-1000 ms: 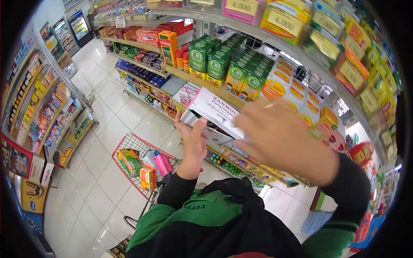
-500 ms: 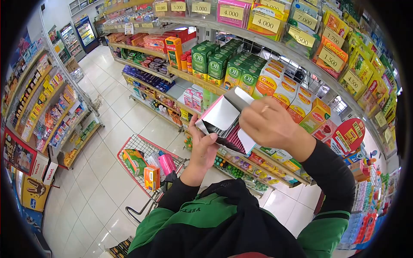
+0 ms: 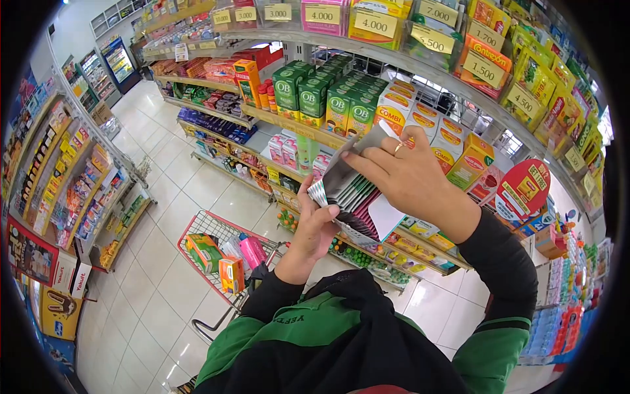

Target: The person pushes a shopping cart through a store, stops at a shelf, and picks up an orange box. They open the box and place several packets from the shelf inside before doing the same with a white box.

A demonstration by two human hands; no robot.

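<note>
My left hand [image 3: 316, 230] holds an open cardboard box [image 3: 316, 191] from below and the left side, its thumb along the near edge. Packed upright inside the box are several thin sachets [image 3: 359, 197], some with green-and-white edges and others pink. A white side flap [image 3: 386, 218] sticks out at the right end. At the raised grey-white lid [image 3: 371, 139] is my right hand [image 3: 410, 172], its fingers bent over the inner face and edge. The right thumb is hidden.
A shopping cart [image 3: 203, 276] at the lower left carries a green-orange box [image 3: 204, 252], an orange box [image 3: 231, 274] and a pink bottle [image 3: 252, 251]. Shelves ahead hold green OB boxes [image 3: 287, 92] and Combi boxes [image 3: 394, 113]. Priced sachets [image 3: 482, 65] hang above.
My right hand has shifted up along the lid, its fingers less curled. The lid stands further back, and more of the sachets show. The view has shifted slightly.
</note>
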